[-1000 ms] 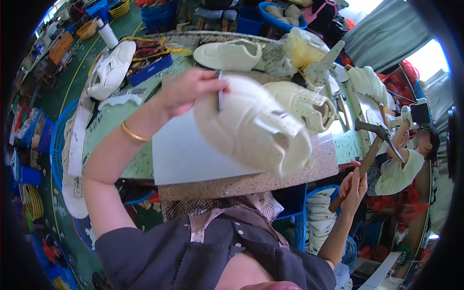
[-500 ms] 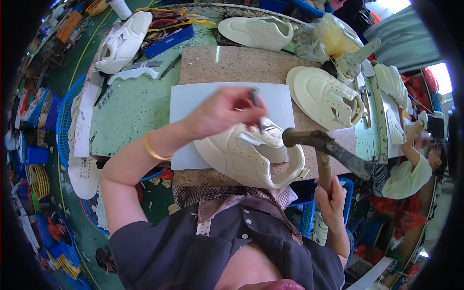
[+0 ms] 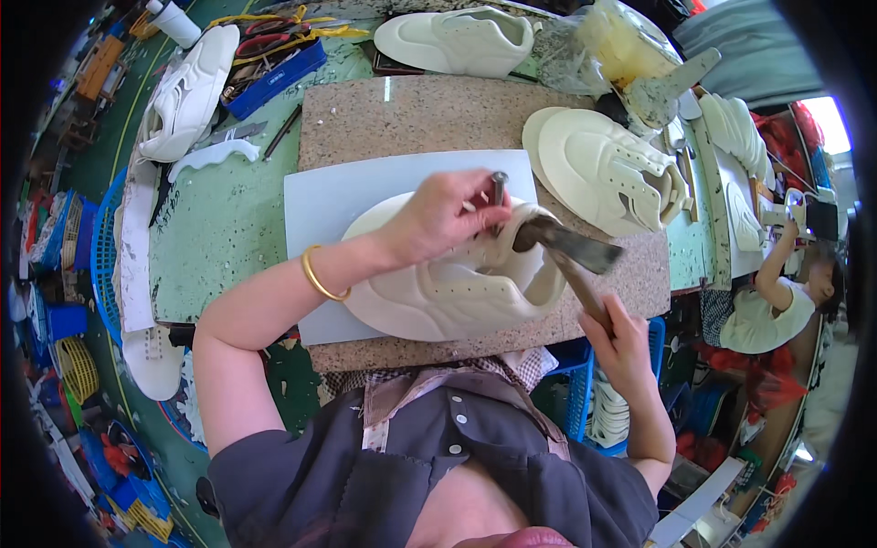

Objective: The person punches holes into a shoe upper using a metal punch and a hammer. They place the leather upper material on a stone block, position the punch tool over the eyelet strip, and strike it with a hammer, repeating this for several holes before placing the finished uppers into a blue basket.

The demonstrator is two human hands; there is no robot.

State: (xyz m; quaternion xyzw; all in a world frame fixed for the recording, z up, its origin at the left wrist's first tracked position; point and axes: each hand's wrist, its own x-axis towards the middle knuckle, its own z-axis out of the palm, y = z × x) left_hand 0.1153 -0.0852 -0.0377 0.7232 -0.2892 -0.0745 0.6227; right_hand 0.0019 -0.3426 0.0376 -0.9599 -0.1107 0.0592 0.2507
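A cream shoe upper lies across a pale sheet on a speckled stone slab. My left hand, closed, pinches a short metal punch that stands nearly upright over the far side of the upper. The fingers partly cover the punch, and whether its tip touches the upper is hard to see. My right hand is wrapped round the wooden handle of a hammer. The dark hammer head hangs just right of the punch, over the heel end of the upper, apart from the punch's top.
More cream uppers lie right of the sheet and an upper at the back. A blue tool tray, a white upper and a dark rod are at left. Another person sits at far right.
The punch has come nearly upright over the upper, and the upper has turned slightly. The hammer has moved left, nearer the punch. The whole bench has shifted a little left in view.
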